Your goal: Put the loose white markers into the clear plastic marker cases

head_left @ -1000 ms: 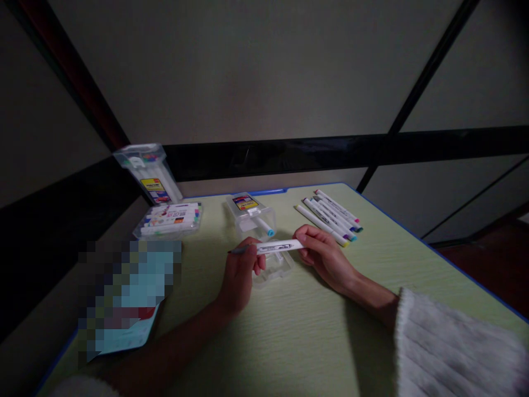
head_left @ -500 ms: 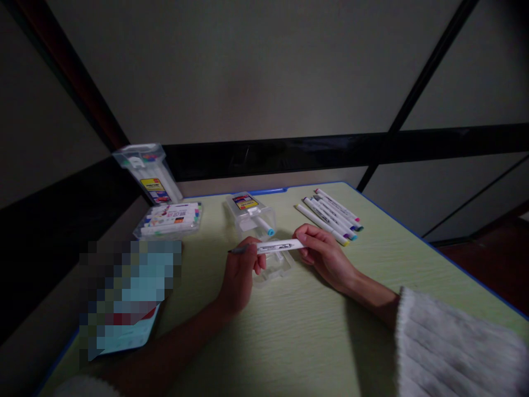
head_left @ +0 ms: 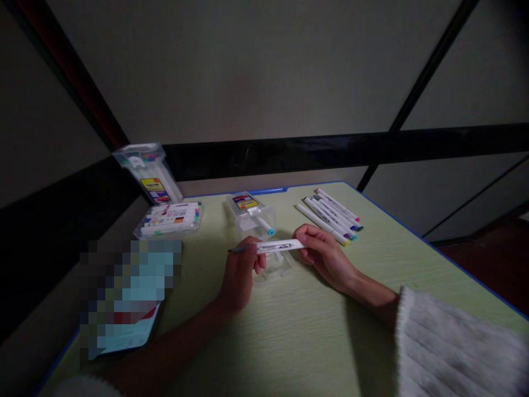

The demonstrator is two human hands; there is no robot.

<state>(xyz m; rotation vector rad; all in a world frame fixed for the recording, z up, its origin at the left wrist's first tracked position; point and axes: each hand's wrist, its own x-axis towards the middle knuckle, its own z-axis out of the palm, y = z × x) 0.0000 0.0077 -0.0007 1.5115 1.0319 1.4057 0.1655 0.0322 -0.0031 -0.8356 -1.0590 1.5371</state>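
Note:
Above the middle of the table, a white marker point(head_left: 276, 246) with black print is held level between both hands. My left hand point(head_left: 240, 275) pinches it near its dark, pointed left end. The fingers of my right hand point(head_left: 324, 255) are closed on its other end. Behind the marker lies a clear plastic case point(head_left: 243, 212) with a yellow, red and blue label; a marker with a light blue end point(head_left: 266, 226) sticks out of its near end. Under the held marker, partly covered by my left hand, is a clear plastic lid point(head_left: 276, 267).
Several white markers point(head_left: 330, 216) with coloured ends lie at the back right. A full upright marker case point(head_left: 155, 176) and a flat clear pack of markers point(head_left: 171, 219) are at the back left. A blurred-out tablet-like screen point(head_left: 140, 286) lies at the left. A wall borders the table point(head_left: 301, 342).

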